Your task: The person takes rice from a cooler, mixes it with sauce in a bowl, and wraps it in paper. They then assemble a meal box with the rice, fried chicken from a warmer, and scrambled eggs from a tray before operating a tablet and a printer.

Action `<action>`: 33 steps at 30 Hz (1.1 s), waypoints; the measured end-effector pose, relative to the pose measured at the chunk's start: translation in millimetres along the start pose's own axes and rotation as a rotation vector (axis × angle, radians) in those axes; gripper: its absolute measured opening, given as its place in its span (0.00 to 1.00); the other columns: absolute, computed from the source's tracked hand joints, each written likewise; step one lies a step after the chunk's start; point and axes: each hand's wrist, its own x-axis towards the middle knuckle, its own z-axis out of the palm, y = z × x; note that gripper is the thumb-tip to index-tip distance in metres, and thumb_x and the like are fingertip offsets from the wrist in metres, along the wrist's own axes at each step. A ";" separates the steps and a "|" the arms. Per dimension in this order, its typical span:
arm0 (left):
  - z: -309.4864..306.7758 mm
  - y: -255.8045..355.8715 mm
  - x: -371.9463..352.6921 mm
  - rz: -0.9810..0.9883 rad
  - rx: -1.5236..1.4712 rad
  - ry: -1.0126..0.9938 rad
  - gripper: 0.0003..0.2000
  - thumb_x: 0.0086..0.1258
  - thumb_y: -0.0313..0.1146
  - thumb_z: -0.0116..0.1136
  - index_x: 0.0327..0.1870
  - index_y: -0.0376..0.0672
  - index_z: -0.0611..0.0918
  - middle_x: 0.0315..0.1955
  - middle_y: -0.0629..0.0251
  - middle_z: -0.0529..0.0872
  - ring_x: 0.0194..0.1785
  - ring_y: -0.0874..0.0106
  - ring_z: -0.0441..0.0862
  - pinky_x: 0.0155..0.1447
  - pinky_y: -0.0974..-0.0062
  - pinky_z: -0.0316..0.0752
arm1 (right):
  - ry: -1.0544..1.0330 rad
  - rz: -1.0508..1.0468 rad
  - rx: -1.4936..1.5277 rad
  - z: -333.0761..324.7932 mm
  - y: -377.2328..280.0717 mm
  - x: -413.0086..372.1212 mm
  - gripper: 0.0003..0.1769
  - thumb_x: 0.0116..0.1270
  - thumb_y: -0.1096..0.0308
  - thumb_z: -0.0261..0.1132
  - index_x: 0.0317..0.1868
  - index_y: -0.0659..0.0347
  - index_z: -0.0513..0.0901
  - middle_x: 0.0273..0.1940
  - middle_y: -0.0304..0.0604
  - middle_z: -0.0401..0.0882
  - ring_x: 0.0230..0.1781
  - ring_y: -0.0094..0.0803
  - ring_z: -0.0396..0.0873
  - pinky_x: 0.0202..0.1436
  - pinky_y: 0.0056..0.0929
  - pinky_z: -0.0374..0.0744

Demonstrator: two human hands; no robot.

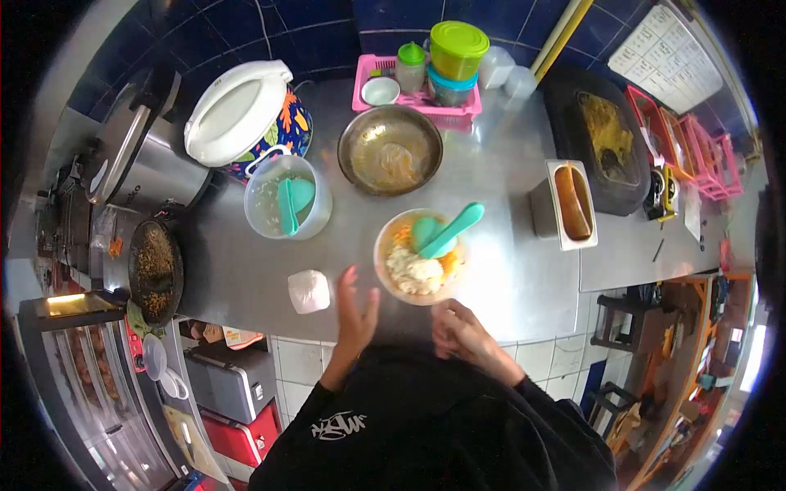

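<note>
A bowl [381, 266] stands on the steel counter just ahead of my hands. It contains pale, lumpy food [413, 272] with orange bits, and a teal serving spoon [454, 229] rests in it, handle up to the right. My left hand [357, 317] is raised left of the bowl, apart from it, fingers spread and holding nothing. Left of that hand lies a white wrapped bundle [309, 292]. My right hand [461, 329] is just below the bowl's near right rim, its fingers curled in. Whatever those fingers hold, if anything, is hidden.
A translucent tub [319, 221] with another teal scoop [288, 209] stands left of a metal pan [430, 135]. Behind are a pink basket [368, 65] and a patterned pot [291, 135]. A steel container [550, 214] of brown sauce stands right; a dark skillet [155, 274] sits left.
</note>
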 end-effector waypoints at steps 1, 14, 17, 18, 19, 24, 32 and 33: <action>10.9 6.9 -3.9 -0.062 -0.144 -0.043 0.25 0.72 0.39 0.49 0.64 0.33 0.63 0.60 0.48 0.67 0.66 0.55 0.63 0.70 0.60 0.55 | -0.077 -0.145 -0.397 -4.8 -9.3 -7.5 0.14 0.64 0.68 0.65 0.45 0.61 0.70 0.30 0.42 0.73 0.24 0.28 0.74 0.28 0.29 0.77; -8.8 -2.2 -5.3 -0.561 -0.934 -0.449 0.28 0.79 0.44 0.33 0.75 0.57 0.41 0.73 0.63 0.45 0.74 0.59 0.51 0.58 0.50 0.75 | -0.344 -0.764 -2.341 22.2 -90.7 55.3 0.13 0.59 0.70 0.60 0.45 0.59 0.74 0.40 0.46 0.75 0.38 0.38 0.81 0.46 0.41 0.78; -4.4 14.0 -7.6 -0.553 -1.048 -0.533 0.33 0.78 0.42 0.37 0.74 0.60 0.32 0.74 0.65 0.40 0.74 0.59 0.50 0.59 0.50 0.75 | -0.318 -0.633 -2.261 33.2 -127.4 24.0 0.15 0.58 0.71 0.61 0.46 0.61 0.72 0.36 0.50 0.79 0.29 0.41 0.84 0.27 0.32 0.81; -0.7 19.1 -10.6 -0.566 -1.066 -0.555 0.34 0.78 0.41 0.38 0.73 0.61 0.31 0.74 0.65 0.39 0.74 0.60 0.50 0.59 0.51 0.75 | -0.318 -0.563 -2.231 40.9 -135.2 13.4 0.15 0.58 0.71 0.61 0.47 0.62 0.72 0.35 0.50 0.80 0.30 0.42 0.84 0.29 0.32 0.81; 3.4 23.5 -13.3 -0.579 -1.081 -0.582 0.35 0.78 0.40 0.39 0.73 0.61 0.30 0.74 0.65 0.38 0.74 0.60 0.50 0.59 0.51 0.74 | -0.312 -0.491 -2.198 45.7 -136.0 5.9 0.16 0.58 0.72 0.61 0.48 0.62 0.71 0.34 0.50 0.81 0.32 0.42 0.85 0.30 0.33 0.81; 21.7 36.9 -20.8 -0.602 -1.130 -0.590 0.41 0.75 0.28 0.41 0.69 0.62 0.21 0.73 0.56 0.38 0.70 0.56 0.60 0.61 0.55 0.75 | -0.303 -0.564 -2.272 3.0 -71.8 68.4 0.09 0.60 0.64 0.62 0.40 0.57 0.79 0.27 0.45 0.82 0.29 0.41 0.84 0.29 0.37 0.80; 34.6 40.9 -23.3 -0.611 -1.195 -0.607 0.42 0.73 0.22 0.36 0.68 0.67 0.21 0.72 0.53 0.41 0.66 0.54 0.67 0.58 0.54 0.78 | -0.055 -0.679 -2.082 8.0 -59.1 69.3 0.06 0.55 0.70 0.61 0.24 0.59 0.83 0.24 0.49 0.81 0.24 0.41 0.84 0.24 0.34 0.81; 35.3 40.2 -24.4 -0.609 -1.211 -0.612 0.42 0.72 0.21 0.36 0.68 0.68 0.20 0.72 0.53 0.41 0.66 0.54 0.68 0.58 0.54 0.77 | -0.039 -0.748 -2.042 1.0 -66.2 74.9 0.06 0.55 0.70 0.61 0.24 0.59 0.83 0.23 0.49 0.81 0.23 0.42 0.84 0.24 0.34 0.81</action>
